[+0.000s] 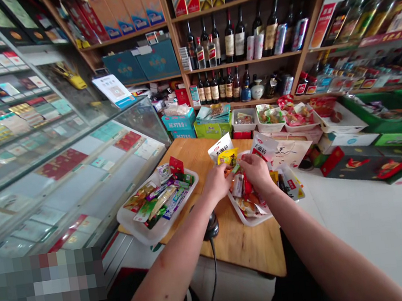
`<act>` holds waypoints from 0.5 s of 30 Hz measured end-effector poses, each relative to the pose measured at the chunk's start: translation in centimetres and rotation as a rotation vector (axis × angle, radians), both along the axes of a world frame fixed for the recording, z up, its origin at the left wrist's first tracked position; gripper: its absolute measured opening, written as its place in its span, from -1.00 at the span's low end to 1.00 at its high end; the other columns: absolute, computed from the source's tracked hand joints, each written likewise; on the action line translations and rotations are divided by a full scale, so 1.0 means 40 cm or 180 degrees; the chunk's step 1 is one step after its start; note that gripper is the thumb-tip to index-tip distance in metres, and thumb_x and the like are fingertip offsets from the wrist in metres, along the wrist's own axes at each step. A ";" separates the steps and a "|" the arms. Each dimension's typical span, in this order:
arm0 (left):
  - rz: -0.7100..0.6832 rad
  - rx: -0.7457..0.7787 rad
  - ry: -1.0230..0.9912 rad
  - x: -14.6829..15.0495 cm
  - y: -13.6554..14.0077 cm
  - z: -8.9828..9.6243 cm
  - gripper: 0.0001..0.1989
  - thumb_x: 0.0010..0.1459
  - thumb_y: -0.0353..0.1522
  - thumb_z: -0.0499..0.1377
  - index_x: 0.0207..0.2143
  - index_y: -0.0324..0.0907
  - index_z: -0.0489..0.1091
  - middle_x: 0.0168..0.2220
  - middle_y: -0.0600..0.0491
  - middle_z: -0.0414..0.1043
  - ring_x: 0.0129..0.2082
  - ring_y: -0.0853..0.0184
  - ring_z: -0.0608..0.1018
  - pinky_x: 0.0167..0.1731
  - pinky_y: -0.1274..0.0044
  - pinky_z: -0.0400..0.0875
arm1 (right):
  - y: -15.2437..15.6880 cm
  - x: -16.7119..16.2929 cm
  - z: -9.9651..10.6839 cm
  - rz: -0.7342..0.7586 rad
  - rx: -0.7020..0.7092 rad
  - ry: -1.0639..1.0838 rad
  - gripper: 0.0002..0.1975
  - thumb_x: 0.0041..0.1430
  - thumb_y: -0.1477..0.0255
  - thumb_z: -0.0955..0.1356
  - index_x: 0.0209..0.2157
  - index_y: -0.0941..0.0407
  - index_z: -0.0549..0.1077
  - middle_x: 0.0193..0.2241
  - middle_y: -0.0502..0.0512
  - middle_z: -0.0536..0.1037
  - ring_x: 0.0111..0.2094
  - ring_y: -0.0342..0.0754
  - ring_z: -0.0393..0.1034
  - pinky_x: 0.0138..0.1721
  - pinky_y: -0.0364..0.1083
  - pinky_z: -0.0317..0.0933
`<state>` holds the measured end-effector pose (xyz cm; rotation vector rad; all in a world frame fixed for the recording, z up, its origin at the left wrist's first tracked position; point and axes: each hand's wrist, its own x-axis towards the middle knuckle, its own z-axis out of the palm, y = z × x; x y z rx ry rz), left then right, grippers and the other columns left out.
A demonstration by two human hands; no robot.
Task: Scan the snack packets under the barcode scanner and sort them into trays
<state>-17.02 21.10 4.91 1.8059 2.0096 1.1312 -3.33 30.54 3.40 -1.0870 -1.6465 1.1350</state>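
Observation:
Both hands are over the right white plastic tray point(241, 218), which is heaped with small snack packets point(247, 208). The fingers of my left hand point(217, 184) are closed at the lower edge of a yellow snack packet point(227, 156). Opposite it, my right hand point(257, 173) pinches a small packet with a green part point(235, 169) between the two hands. Behind them stand a white printed pouch point(220, 147) and a grey-white pouch point(264, 144). Fingertips partly hide what is held.
Left on the wooden table point(234, 253), another white tray point(137, 230) holds colourful packets. A black corded device point(211, 226) sits between the trays. The glass display counter point(111, 148) runs along the left. Snack tubs point(270, 126) and bottle shelves point(244, 59) stand behind.

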 end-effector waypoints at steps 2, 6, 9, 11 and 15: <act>-0.0026 -0.0002 -0.0012 0.008 -0.019 0.005 -0.83 0.23 -0.34 0.23 -0.14 -0.18 0.52 -0.14 -0.12 0.61 -0.15 0.14 0.63 -0.12 0.37 0.48 | -0.013 0.012 0.001 -0.0120 -0.0021 -0.0118 -0.64 0.04 0.24 0.37 -0.19 0.17 0.58 -0.28 0.17 0.64 -0.27 0.06 0.49 -0.21 -0.03 0.32; 0.0008 0.0102 -0.0099 -0.003 -0.090 0.016 -0.85 0.25 -0.34 0.21 -0.14 -0.13 0.51 -0.17 -0.04 0.62 -0.19 0.21 0.63 -0.15 0.42 0.48 | -0.065 0.015 0.008 0.0071 -0.0149 -0.0077 -0.64 0.05 0.25 0.37 -0.19 0.18 0.60 -0.31 0.14 0.65 -0.28 0.06 0.50 -0.21 -0.04 0.31; 0.0270 0.0218 -0.0109 -0.050 -0.155 0.003 -0.86 0.27 -0.34 0.19 -0.15 -0.12 0.51 -0.18 -0.02 0.62 -0.18 0.23 0.63 -0.12 0.42 0.47 | -0.108 0.005 0.015 0.0194 -0.0229 -0.0065 -0.63 0.05 0.24 0.39 -0.19 0.18 0.60 -0.33 0.14 0.65 -0.32 0.03 0.50 -0.24 -0.05 0.31; 0.0580 0.0183 -0.0077 -0.102 -0.202 -0.022 -0.85 0.27 -0.33 0.17 -0.16 -0.12 0.51 -0.20 -0.01 0.62 -0.19 0.23 0.63 -0.12 0.42 0.47 | -0.134 -0.005 0.015 0.0283 -0.0291 -0.0056 -0.62 0.05 0.23 0.40 -0.18 0.19 0.60 -0.32 0.15 0.65 -0.33 0.02 0.50 -0.24 -0.06 0.32; 0.1228 -0.0355 0.0486 -0.243 -0.303 -0.085 -0.84 0.28 -0.31 0.15 -0.16 -0.13 0.49 -0.17 -0.04 0.61 -0.16 0.22 0.62 -0.12 0.44 0.45 | -0.177 -0.025 -0.001 0.0446 -0.0353 -0.0022 -0.63 0.05 0.22 0.39 -0.21 0.19 0.60 -0.34 0.16 0.65 -0.32 0.02 0.51 -0.26 -0.08 0.32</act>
